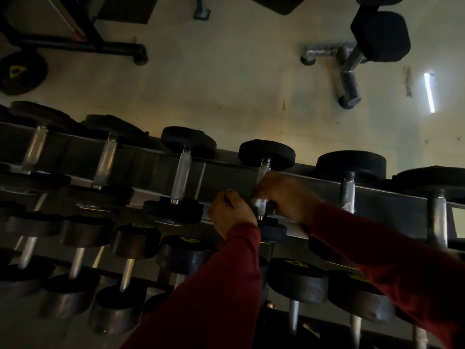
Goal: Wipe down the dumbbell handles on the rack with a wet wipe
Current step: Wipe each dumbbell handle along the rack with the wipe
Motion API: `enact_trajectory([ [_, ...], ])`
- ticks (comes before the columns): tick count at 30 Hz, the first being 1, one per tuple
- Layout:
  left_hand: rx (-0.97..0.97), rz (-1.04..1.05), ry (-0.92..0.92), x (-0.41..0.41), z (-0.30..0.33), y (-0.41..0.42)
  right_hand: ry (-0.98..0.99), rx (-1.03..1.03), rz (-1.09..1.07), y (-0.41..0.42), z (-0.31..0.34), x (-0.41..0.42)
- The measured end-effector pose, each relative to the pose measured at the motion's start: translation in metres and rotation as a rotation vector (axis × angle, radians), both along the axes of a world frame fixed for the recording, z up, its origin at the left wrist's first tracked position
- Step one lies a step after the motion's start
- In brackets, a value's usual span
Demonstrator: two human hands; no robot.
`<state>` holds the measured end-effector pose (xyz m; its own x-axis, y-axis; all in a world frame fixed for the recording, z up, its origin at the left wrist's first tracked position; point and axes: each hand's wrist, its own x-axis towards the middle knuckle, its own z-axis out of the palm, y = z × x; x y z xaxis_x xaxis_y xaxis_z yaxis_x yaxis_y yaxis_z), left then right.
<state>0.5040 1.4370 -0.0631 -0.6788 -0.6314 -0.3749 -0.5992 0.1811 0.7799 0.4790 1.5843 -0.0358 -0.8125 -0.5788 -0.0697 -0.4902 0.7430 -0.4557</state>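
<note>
Where: the dumbbell (264, 182) being cleaned sits on the top tier of the rack (226, 177), fourth along the row, its far head against the back rail and its near head toward the person.
Handle: the handle (260, 204) is a short bright metal bar between two black round heads; only a small stretch shows between the two hands, and it gleams where the light catches it.
Wet wipe: a small pale scrap (256, 200) shows at the fingers on the bar, which I take to be the wipe; too dim and blurred to be sure.
Right hand: the right hand (284, 197) is curled over the handle from above, fingers wrapped round it with the wipe seemingly under them.
Left hand: the left hand (230, 215) is closed beside the bar at its near end; what it pinches, if anything, I cannot tell.
Handling: the dumbbell looks heavy and stiff, best left lying in its cradle; the bar is likely slick when wet, so wrapping the wipe round it and twisting along its length seems right.
Neighbours: other dumbbells (182, 170) lie either side, handles bare.
</note>
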Motion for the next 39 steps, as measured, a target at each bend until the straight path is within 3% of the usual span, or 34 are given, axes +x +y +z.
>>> enact_trajectory([
  [4, 0.004, 0.012, 0.007, 0.0, -0.001, -0.001, 0.179, 0.212, -0.029, -0.008, -0.001, -0.023],
  [6, -0.004, 0.009, 0.007, 0.0, -0.004, -0.001, 0.212, 0.327, 0.081, -0.012, -0.008, -0.016],
  [9, 0.002, 0.019, 0.029, 0.0, -0.006, -0.001, 0.144, 0.335, 0.3, -0.013, -0.007, -0.002],
  [11, 0.003, 0.023, 0.04, -0.001, -0.008, -0.001, 0.213, 0.4, 0.378, -0.013, 0.0, -0.01],
  [16, 0.008, 0.03, 0.038, -0.001, -0.009, -0.001, 0.349, 0.499, 0.097, -0.014, 0.005, -0.031],
  [20, 0.009, 0.015, 0.059, -0.002, -0.009, -0.001, 0.314, 0.329, 0.255, -0.025, 0.005, -0.001],
  [22, 0.003, 0.002, 0.057, -0.001, -0.007, -0.001, 0.352, 0.398, 0.297, -0.028, 0.007, -0.006],
  [28, 0.007, -0.006, 0.056, 0.0, -0.005, 0.0, 0.261, 0.4, 0.033, -0.017, 0.009, -0.013],
  [32, 0.023, -0.022, 0.075, 0.0, -0.003, -0.001, -0.022, 0.173, -0.065, -0.012, 0.018, 0.023],
  [35, 0.027, -0.049, 0.092, 0.002, 0.0, 0.0, -0.191, 0.009, -0.37, 0.012, 0.031, 0.041],
  [37, -0.024, -0.112, 0.109, 0.004, 0.004, 0.002, -0.366, -0.243, -0.67, 0.033, 0.043, 0.056],
  [39, -0.118, -0.21, 0.13, 0.006, 0.009, 0.002, -0.694, -0.662, -0.963, 0.052, 0.056, 0.072],
])
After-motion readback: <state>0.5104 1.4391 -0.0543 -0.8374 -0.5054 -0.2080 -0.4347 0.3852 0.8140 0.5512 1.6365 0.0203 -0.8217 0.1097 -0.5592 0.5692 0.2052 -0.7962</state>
